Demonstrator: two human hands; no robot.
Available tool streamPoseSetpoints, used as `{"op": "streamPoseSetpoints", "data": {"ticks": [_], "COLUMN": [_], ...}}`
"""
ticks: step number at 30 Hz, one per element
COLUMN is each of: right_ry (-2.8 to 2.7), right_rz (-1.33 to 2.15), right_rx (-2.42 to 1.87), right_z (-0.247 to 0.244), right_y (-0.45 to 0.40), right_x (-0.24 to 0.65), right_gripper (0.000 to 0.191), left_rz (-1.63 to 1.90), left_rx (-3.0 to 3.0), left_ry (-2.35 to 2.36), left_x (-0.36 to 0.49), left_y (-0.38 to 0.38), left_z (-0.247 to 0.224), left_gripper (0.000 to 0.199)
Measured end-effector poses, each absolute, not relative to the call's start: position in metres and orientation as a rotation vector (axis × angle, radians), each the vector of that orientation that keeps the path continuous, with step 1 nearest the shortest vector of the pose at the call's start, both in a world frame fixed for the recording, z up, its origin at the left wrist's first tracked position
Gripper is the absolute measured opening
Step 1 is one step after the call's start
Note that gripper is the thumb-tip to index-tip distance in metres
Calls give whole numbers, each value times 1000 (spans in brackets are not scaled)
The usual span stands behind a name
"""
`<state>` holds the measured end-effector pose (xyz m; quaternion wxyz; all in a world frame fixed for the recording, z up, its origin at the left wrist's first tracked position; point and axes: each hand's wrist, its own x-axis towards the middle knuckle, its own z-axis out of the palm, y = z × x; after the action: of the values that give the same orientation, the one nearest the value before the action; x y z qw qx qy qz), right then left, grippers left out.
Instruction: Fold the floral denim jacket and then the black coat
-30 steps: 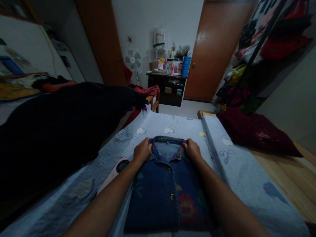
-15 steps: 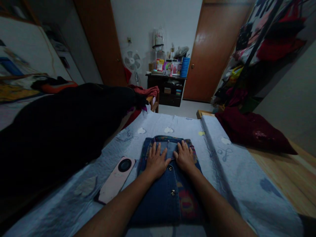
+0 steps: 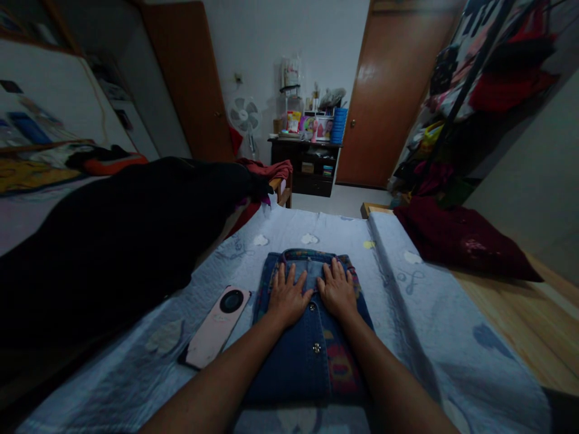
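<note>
A folded blue denim garment (image 3: 289, 367) with metal buttons and a colourful pattern lies on the pale blue sheet (image 3: 348, 232), its collar at the far end. My left hand (image 3: 289, 295) rests flat on the left side of the collar area, fingers spread. On the right side, my right hand (image 3: 337, 289) lies the same way, palm down with fingers apart. Between the two hands the inner collar and top button show. Left of the garment is a pink phone (image 3: 215, 331) with a round black camera, close to my left forearm and untouched by either hand.
Dark cloth (image 3: 122, 235) is heaped along the left. A maroon pillow (image 3: 465, 241) sits on the wooden surface (image 3: 520, 313) at right. Farther back stand a fan (image 3: 245, 114), a dark cabinet (image 3: 301, 181) and hanging clothes (image 3: 511, 78).
The view has tilted up slightly. Both hands stay spread on the denim garment, with no clear movement over it.
</note>
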<state>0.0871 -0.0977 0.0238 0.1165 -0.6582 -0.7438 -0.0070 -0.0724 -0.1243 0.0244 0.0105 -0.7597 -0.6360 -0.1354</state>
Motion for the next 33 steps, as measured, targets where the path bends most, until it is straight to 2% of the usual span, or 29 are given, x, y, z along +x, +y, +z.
{"op": "streamPoseSetpoints", "data": {"ticks": [9, 14, 18, 25, 33], "right_ry": [-2147, -2126, -2159, -2279, -2214], "right_rz": [19, 195, 354, 426, 276], "right_rx": [-1928, -1948, -1898, -1843, -1841], "right_z": [21, 30, 34, 36, 33], "right_y": [-96, -112, -143, -186, -198], "right_x": [88, 91, 98, 104, 100], "right_gripper": [63, 64, 69, 62, 57], "left_rz": [-398, -357, -293, -233, -340], "left_rx": [-2363, -2389, -2436, -2645, -2543], "left_ry": [-1984, -2020, -2123, -2018, -1998], "left_x": [-72, -74, -73, -74, -74], "left_y": [-128, -125, -143, -206, -220], "left_z": [28, 28, 35, 36, 31], "left_gripper": [58, 60, 70, 69, 62]}}
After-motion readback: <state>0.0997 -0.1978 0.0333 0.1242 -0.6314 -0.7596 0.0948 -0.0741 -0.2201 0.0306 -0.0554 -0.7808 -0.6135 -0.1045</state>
